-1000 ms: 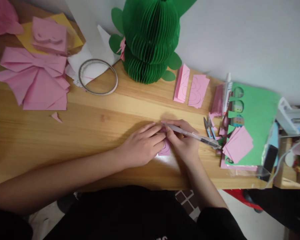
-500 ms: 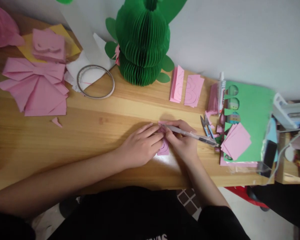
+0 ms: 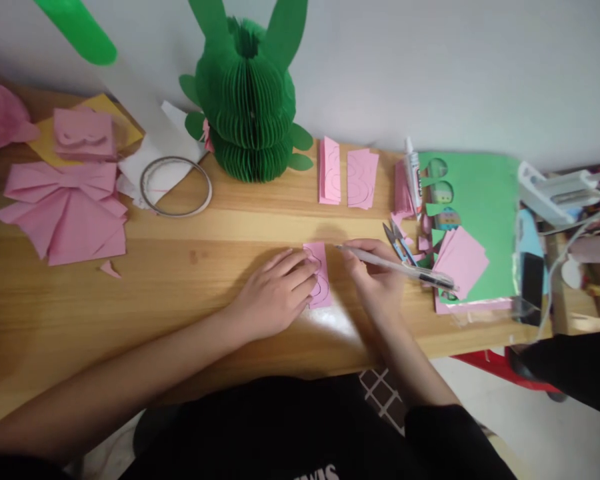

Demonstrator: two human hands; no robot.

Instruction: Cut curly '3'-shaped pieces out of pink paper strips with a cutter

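Slip: pink slip (image 3: pixel 323 293) lay flat on the table (image 3: pixel 180 280), front-centre, between both hands; curved pen line drawn on it.
L hand: left hand (image 3: pixel 275 297) was palm down, fingers nearly straight, tips pressing the slip's left edge; pinning it, nothing gripped.
R hand: right hand (image 3: pixel 377 287) was curled round the pen (image 3: pixel 400 269), thumb & fingers closed on the barrel near the tip. Tip sat just right of the slip's top corner; touching the table or not, couldn't tell.
Handling: judged v. light, thin, floppy; prob. slides on smooth wood & creases easily. Best pinned w/ fingertips at an edge clear of the line, or lifted by a corner pinch.
Nearby: two pink stacks (image 3: pixel 347 175) behind; snips (image 3: pixel 397 243) & glue tube (image 3: pixel 413 177) to the right; green honeycomb figure (image 3: pixel 247 107) by the wall.
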